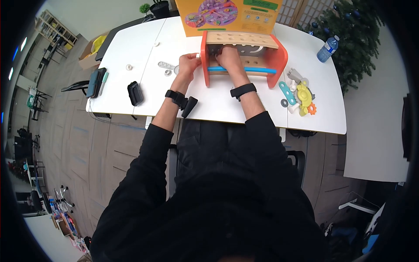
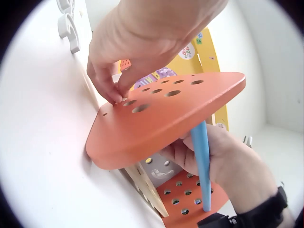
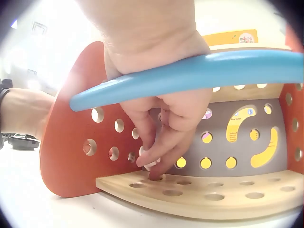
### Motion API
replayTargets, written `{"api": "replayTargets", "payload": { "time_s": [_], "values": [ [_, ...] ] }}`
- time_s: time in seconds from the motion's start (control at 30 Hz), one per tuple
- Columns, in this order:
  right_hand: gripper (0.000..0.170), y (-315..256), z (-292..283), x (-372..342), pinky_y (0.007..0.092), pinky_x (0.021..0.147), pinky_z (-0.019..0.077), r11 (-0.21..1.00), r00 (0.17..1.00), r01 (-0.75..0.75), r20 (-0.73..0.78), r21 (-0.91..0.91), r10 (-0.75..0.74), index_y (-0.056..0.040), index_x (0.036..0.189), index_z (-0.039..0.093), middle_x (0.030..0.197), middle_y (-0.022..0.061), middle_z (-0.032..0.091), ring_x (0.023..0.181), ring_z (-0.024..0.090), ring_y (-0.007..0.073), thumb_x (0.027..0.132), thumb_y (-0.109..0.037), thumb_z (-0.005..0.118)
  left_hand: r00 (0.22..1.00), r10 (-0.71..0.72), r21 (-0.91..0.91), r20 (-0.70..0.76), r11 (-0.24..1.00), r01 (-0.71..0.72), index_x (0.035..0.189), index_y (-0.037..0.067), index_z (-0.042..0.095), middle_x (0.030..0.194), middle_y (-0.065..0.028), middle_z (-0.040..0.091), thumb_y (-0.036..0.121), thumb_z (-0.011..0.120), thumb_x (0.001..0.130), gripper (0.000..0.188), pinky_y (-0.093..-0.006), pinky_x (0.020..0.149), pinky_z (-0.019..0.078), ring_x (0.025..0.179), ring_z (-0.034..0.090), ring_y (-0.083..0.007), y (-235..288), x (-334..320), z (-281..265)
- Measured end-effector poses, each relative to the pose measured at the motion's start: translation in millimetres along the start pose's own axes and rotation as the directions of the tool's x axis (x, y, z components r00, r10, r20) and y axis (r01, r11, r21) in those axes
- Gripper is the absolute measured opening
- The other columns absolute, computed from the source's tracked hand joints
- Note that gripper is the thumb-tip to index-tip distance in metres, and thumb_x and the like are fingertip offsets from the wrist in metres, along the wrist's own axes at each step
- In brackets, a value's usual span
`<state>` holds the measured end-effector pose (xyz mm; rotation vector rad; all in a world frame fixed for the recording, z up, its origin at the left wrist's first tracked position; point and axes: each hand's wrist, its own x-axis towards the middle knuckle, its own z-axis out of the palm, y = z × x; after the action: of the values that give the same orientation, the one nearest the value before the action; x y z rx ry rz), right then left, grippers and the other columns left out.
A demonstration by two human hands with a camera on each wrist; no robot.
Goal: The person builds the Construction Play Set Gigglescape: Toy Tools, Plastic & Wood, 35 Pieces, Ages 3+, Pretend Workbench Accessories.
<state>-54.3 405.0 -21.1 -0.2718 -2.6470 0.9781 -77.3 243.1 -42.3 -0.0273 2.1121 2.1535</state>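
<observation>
A toy workbench has orange side panels (image 2: 156,128), wooden shelves (image 3: 204,194), a grey perforated back (image 3: 218,128) and a blue bar (image 3: 190,73). My right hand (image 3: 164,123) reaches behind the bar into the left corner. Its fingertips pinch a small white piece (image 3: 151,161) close to the inner face of the left panel. On the outside of that same panel, my left hand (image 2: 137,52) has thumb and fingers pinched at a hole near the far edge. A small white piece (image 1: 197,56) shows at the left fingertips, mostly hidden by them.
Left of the toy lie a grey slotted tool (image 1: 165,65), a grey ring (image 1: 167,73), a white piece (image 1: 128,67) and a black case (image 1: 135,93). To the right are a turquoise strip (image 1: 286,93), yellow parts (image 1: 304,95) and a bottle (image 1: 327,49). A yellow box (image 1: 257,17) stands behind.
</observation>
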Motion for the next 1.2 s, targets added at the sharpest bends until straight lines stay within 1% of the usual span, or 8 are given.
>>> {"api": "replayTargets", "payload": {
  "time_s": [0.13, 0.2, 0.4, 0.53, 0.63, 0.73, 0.83, 1.2],
  "values": [
    [0.012, 1, -1, 2, 0.0386, 0.077, 0.0551, 0.999, 0.998, 0.033, 0.054, 0.035, -0.035, -0.0011, 0.081, 0.071, 0.080, 0.0173, 0.071, 0.081, 0.070, 0.0307, 0.076, -0.011, 0.070, 1.000, 0.020, 0.011, 0.016, 1.000, -0.020, 0.092, -0.009, 0.066, 0.084, -0.0122, 0.068, 0.001, 0.069, 0.084, 0.014, -0.0278, 0.062, 0.0539, 0.072, 0.066, -0.0163, -2, 4, -4],
    [0.011, 4, 2, 9, 0.0360, 0.074, 0.0552, 0.999, 0.996, 0.016, 0.086, 0.028, -0.019, -0.0019, 0.083, 0.072, 0.079, 0.0156, 0.071, 0.078, 0.071, 0.0272, 0.075, -0.009, 0.068, 0.997, -0.024, 0.140, 0.067, 0.990, 0.015, 0.090, -0.008, 0.068, 0.085, -0.0107, 0.069, 0.005, 0.067, 0.085, 0.014, -0.0293, 0.070, 0.0523, 0.074, 0.064, -0.0151, 6, 0, -2],
    [0.017, -1, -10, 12, 0.0346, 0.072, 0.0549, 0.989, 0.987, -0.034, 0.163, 0.143, 0.010, -0.0005, 0.088, 0.071, 0.081, 0.0148, 0.072, 0.078, 0.071, 0.0242, 0.073, -0.008, 0.070, 0.991, 0.015, 0.155, 0.136, 0.987, -0.036, 0.089, -0.006, 0.070, 0.084, -0.0105, 0.069, 0.007, 0.068, 0.082, 0.014, -0.0305, 0.070, 0.0518, 0.074, 0.064, -0.0153, 2, 5, -3],
    [0.019, -11, -18, 15, 0.0340, 0.071, 0.0553, 0.995, 0.961, -0.059, 0.273, 0.076, 0.037, 0.0012, 0.092, 0.070, 0.085, 0.0145, 0.072, 0.079, 0.071, 0.0224, 0.074, -0.007, 0.071, 0.989, 0.026, 0.078, 0.148, 0.996, -0.038, 0.088, -0.005, 0.070, 0.083, -0.0104, 0.069, 0.007, 0.068, 0.081, 0.013, -0.0301, 0.070, 0.0516, 0.074, 0.064, -0.0149, -1, 3, 0],
    [0.019, -18, -17, 19, 0.0325, 0.071, 0.0570, 0.972, 0.917, -0.195, 0.375, 0.128, 0.135, 0.0024, 0.095, 0.068, 0.091, 0.0135, 0.072, 0.079, 0.071, 0.0228, 0.078, -0.004, 0.069, 0.991, 0.105, 0.073, 0.085, 0.991, -0.111, 0.079, -0.007, 0.069, 0.070, -0.0061, 0.064, 0.010, 0.063, 0.088, 0.019, -0.0266, 0.056, 0.0442, 0.060, 0.055, -0.0103, 4, -1, 5],
    [0.017, -10, -2, 28, 0.0315, 0.073, 0.0588, 0.924, 0.901, -0.297, 0.391, 0.240, 0.187, 0.0035, 0.097, 0.067, 0.094, 0.0135, 0.071, 0.080, 0.071, 0.0230, 0.080, 0.001, 0.066, 0.986, 0.091, 0.087, 0.137, 0.991, -0.104, 0.083, -0.008, 0.070, 0.073, -0.0082, 0.066, 0.004, 0.064, 0.086, 0.013, -0.0274, 0.058, 0.0470, 0.063, 0.058, -0.0122, 4, 6, -1],
    [0.017, 8, 18, 44, 0.0318, 0.072, 0.0600, 0.985, 0.928, -0.115, 0.368, 0.129, 0.060, 0.0057, 0.097, 0.066, 0.094, 0.0139, 0.070, 0.079, 0.071, 0.0231, 0.080, 0.005, 0.064, 0.980, 0.097, 0.111, 0.173, 0.987, -0.117, 0.089, -0.010, 0.070, 0.080, -0.0123, 0.069, -0.003, 0.063, 0.083, 0.011, -0.0290, 0.065, 0.0522, 0.069, 0.064, -0.0161, 8, 8, -4],
    [0.022, -1, 2, 24, 0.0287, 0.067, 0.0592, 0.827, 0.869, -0.366, 0.474, 0.426, 0.141, 0.0065, 0.106, 0.066, 0.096, 0.0164, 0.070, 0.079, 0.071, 0.0194, 0.088, 0.000, 0.054, 0.997, 0.043, -0.037, 0.070, 0.999, -0.040, 0.093, -0.007, 0.070, 0.087, -0.0122, 0.070, -0.002, 0.064, 0.087, 0.010, -0.0300, 0.073, 0.0560, 0.075, 0.067, -0.0173, 5, 11, -4]
  ]
}}
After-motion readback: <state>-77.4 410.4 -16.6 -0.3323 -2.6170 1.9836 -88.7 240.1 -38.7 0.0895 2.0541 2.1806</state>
